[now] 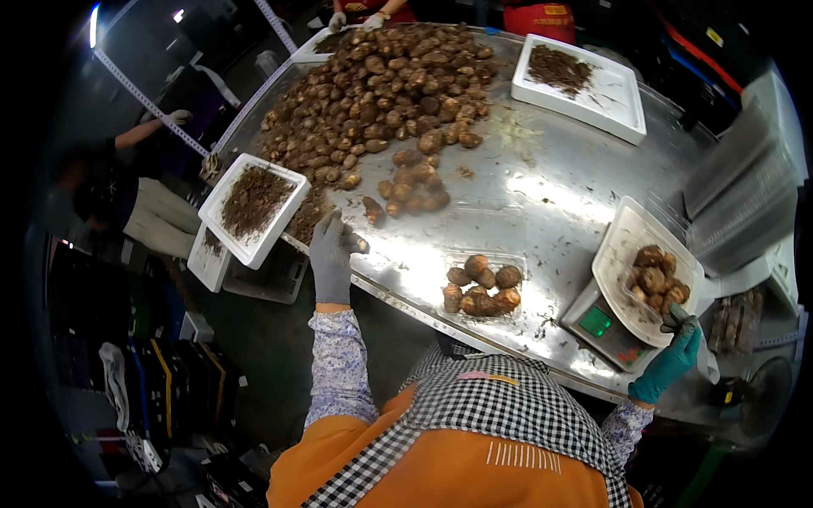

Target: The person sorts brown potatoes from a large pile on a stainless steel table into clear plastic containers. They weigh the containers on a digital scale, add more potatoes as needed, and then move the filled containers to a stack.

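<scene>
My left hand, in a grey glove, is at the table's near left edge, its fingers closed on a small brown taro. At the right, my right hand in a teal glove has its fingers closed at the near edge of a clear plastic box of taros. That box sits in the white pan of a scale with a lit green display. Between my hands, an open clear box on the table holds several taros.
A large taro heap covers the far left of the metal table. White foam trays with brown scraps stand at the left and far right. Stacked clear boxes rise at the right. Another person's gloved hands are beyond the heap.
</scene>
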Available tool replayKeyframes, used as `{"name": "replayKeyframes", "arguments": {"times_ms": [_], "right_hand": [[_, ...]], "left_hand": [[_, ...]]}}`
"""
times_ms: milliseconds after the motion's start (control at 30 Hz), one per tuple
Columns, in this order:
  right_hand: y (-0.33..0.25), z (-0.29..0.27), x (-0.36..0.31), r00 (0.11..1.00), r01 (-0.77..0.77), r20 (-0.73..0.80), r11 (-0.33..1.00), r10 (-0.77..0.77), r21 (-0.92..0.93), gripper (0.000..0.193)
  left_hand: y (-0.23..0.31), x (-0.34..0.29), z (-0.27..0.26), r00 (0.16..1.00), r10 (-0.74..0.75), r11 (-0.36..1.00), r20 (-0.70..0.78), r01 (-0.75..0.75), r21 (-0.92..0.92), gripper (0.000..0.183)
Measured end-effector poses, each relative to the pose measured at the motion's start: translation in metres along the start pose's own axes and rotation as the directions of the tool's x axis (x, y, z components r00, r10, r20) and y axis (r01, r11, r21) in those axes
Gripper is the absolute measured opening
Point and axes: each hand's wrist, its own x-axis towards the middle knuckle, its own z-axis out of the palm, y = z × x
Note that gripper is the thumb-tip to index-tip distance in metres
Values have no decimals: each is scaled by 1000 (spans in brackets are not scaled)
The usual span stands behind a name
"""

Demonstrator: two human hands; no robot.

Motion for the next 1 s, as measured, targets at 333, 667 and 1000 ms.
{"name": "replayKeyframes", "arguments": {"times_ms": [333,667,1000], "right_hand": [[-41,134,-32,871,-33,490,995,-18,95,23],[-54,208,-62,715,-123,693,992,92,-5,16],[-74,245,-90,576,-20,808,990,125,-139,16]], "left_hand": [[-19,32,-86,984,64,892,-165,18,451,37],[-52,81,-90,843,103,259,528,-535,804,39],[-58,36,-16,604,-549,701,578,709,-75,35]]}}
